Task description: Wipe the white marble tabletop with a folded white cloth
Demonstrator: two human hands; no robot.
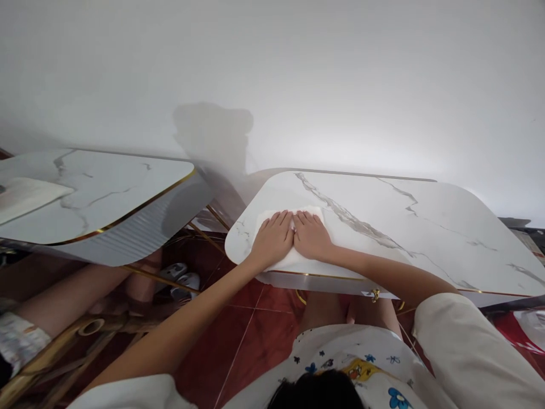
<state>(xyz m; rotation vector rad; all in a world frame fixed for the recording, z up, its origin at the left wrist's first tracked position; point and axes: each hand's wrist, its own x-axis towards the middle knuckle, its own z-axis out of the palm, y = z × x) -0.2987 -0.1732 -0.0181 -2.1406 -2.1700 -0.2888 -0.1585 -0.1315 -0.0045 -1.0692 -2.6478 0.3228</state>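
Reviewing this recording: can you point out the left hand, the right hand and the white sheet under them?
Left hand (273, 236): head view, on the back of the hand.
Right hand (313, 236): head view, on the back of the hand.
White sheet (293, 259): head view, on its uncovered part nearer the person.

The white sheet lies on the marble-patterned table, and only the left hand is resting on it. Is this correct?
Not quite: the head view shows two hands resting on it, the left hand and the right hand side by side. The white sheet does lie on the marble-patterned table.
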